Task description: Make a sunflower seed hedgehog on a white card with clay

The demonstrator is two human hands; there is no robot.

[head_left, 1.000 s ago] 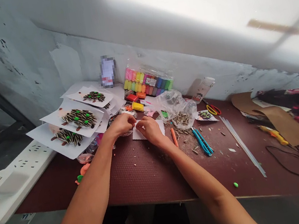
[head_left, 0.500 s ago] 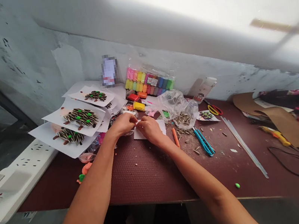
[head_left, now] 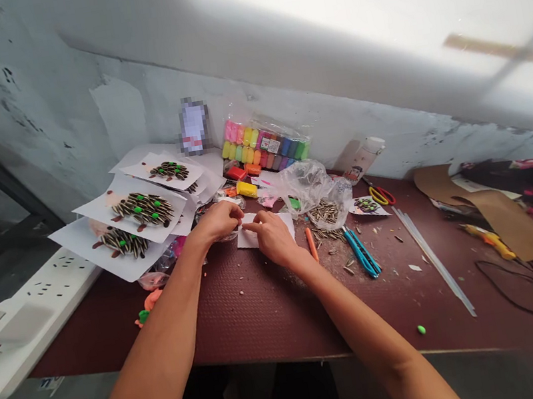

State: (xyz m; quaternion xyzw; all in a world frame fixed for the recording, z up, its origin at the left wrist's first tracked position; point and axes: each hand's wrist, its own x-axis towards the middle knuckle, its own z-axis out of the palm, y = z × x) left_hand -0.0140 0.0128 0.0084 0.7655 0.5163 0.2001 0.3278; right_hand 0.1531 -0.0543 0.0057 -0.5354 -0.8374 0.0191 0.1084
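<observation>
Well to the left of the left hand's fingers lies a long white plastic power strip [head_left: 32,317]. Nearer to them, overlapping white paper sheets [head_left: 69,247] bear hedgehog shapes made of dark, pale-striped seeds, dotted with bright green blobs, with brown bits at nose and feet. Below that pile, left of the fingers, sit soft peach and green lumps [head_left: 149,306].

The left hand [head_left: 219,222] has its fingers bent and bunched toward the thumb; whether the tips meet or grip anything cannot be told. Right under both hands' fingertips is a small, flat white paper rectangle [head_left: 249,238], pale and plain where it shows, its middle covered by the right hand. Beyond the fingers, a clear pack of many-coloured clay blocks [head_left: 265,145] leans against the wall.

The right hand [head_left: 275,237] points its index finger leftward, close to the left fingertips, with the others curled; whether it pinches something is unclear.

Just right of these fingers lies an orange stick [head_left: 311,245]; past it, a crumpled clear plastic bag [head_left: 302,187] with striped seeds [head_left: 325,214], then a teal box cutter [head_left: 363,253]. Farther right of the fingers are translucent rods [head_left: 436,264] and a yellow glue gun [head_left: 490,241].
</observation>
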